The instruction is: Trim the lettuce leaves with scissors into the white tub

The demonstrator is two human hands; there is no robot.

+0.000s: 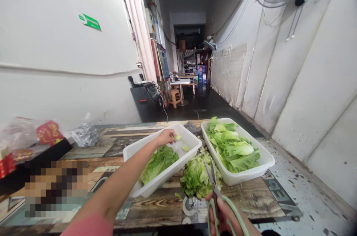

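My left hand (pixel 166 137) reaches into the left white tub (pixel 163 181), its fingers pinched on a small pale green lettuce piece (pixel 177 137). Below it in that tub lies a leafy head of lettuce (pixel 160 162). My right hand (pixel 227 215) is wrapped round the green handles of scissors (pixel 214 184), whose blades stand slightly apart and point up over a heap of lettuce scraps (pixel 196 174) between the tubs. The right white tub (pixel 237 179) holds loose lettuce leaves (pixel 232 146).
The patterned wooden table (pixel 156 206) carries plastic bags (pixel 21 132), a red packet (pixel 50 132) and a crumpled silvery bag (pixel 87 135) at the left. A grey cloth-like thing (pixel 193 128) lies behind the tubs. A black speaker-like box (pixel 146 100) stands beyond.
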